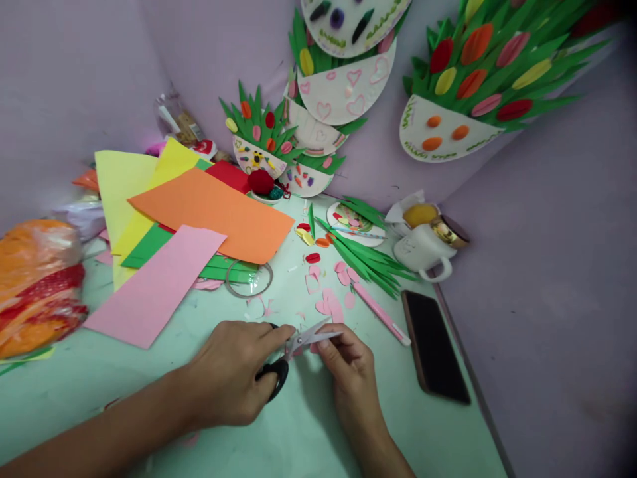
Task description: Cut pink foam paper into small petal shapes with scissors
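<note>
My left hand [236,372] grips a pair of scissors [300,340] with black handles, its thumb and fingers in the loops. The blades are parted and point right, toward my right hand [351,372]. Between thumb and fingertips my right hand pinches a small piece of pink paper [314,347], which lies at the blades and is mostly hidden. Just beyond the hands, cut pink paper petals [331,305] and scraps are scattered on the pale green tabletop [293,438]. A pink pen [381,313] lies to the right of them.
Coloured sheets, an orange one [213,212] and a pink one [159,285] among them, overlap at left. A tape roll [249,279] lies beside them. Green paper leaves [365,255], a white mug [423,249] and a phone [435,345] are at right. Paper flower baskets [450,129] hang on the wall.
</note>
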The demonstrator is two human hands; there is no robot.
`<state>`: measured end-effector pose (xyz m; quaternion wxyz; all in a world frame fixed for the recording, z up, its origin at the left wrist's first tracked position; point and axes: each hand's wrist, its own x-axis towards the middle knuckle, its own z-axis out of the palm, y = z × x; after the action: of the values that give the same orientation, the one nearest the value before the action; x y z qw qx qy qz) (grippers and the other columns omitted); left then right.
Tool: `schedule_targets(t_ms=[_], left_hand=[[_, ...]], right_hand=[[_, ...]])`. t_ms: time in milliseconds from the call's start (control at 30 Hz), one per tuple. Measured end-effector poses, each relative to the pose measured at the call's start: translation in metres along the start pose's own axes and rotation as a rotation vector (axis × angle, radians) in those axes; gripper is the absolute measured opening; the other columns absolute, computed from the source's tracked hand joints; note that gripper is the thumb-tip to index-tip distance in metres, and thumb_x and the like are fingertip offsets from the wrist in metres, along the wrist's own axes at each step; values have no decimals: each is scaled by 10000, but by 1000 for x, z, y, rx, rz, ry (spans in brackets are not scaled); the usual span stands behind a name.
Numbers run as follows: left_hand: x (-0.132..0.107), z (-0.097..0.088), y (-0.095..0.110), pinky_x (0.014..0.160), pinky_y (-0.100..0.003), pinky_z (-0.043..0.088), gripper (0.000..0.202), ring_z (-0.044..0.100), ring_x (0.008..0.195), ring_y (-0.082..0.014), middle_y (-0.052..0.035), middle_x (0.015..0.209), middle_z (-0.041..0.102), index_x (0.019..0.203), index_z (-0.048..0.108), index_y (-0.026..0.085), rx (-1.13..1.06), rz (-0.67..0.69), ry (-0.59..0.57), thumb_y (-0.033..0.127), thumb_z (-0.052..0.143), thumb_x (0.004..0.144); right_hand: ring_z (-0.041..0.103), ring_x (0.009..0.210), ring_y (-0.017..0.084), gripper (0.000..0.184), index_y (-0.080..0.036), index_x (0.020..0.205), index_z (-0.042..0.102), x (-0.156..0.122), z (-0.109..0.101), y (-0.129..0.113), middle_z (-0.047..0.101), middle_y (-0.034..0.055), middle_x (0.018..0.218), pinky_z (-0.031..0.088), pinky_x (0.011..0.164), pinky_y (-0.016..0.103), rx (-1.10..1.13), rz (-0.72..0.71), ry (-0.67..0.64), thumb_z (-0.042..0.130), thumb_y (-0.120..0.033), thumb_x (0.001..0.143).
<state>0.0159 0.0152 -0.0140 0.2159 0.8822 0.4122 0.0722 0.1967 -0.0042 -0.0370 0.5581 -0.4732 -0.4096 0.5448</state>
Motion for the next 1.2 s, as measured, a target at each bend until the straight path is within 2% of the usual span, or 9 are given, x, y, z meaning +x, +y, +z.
schedule_targets(t_ms=[167, 433, 700, 1033, 1200], left_hand=[[-1, -1, 1, 650, -363, 457, 476, 609, 781, -243, -53, 885, 638, 1207, 411, 217, 19, 9, -23, 223, 449, 732], [1, -2, 0, 605, -308, 423, 449, 599, 728, -208, -27, 851, 639, 1179, 420, 231, 48, 12, -34, 222, 453, 731], [0, -2, 1, 587, -346, 432, 439, 598, 719, -233, -30, 838, 634, 1186, 421, 213, 36, 20, -48, 213, 418, 747], [1, -1, 1, 605, -343, 443, 438, 605, 741, -235, -39, 840, 634, 1191, 432, 204, 14, 2, -66, 207, 419, 754], [2, -3, 2, 593, -295, 434, 401, 613, 708, -203, -20, 814, 648, 1137, 477, 210, -19, -8, -52, 170, 404, 745]], right_hand=[[568, 638, 138, 30, -211, 728, 656, 0, 1, 0, 626, -14, 645, 436, 628, 240, -2, 21, 14, 650, -240, 733], [554, 640, 146, 36, -215, 726, 652, -2, 0, 2, 622, -9, 661, 427, 623, 248, -13, 7, 9, 639, -247, 736], [540, 632, 138, 34, -209, 714, 647, -3, 1, 3, 607, -16, 651, 420, 616, 242, 2, 8, 23, 647, -239, 730], [539, 628, 122, 55, -212, 696, 637, -3, 2, 2, 600, -26, 642, 420, 617, 227, 24, -1, 20, 645, -242, 742], [532, 630, 117, 107, -192, 669, 632, -4, 3, 1, 593, -22, 632, 417, 625, 229, -1, 15, 40, 643, -262, 749]])
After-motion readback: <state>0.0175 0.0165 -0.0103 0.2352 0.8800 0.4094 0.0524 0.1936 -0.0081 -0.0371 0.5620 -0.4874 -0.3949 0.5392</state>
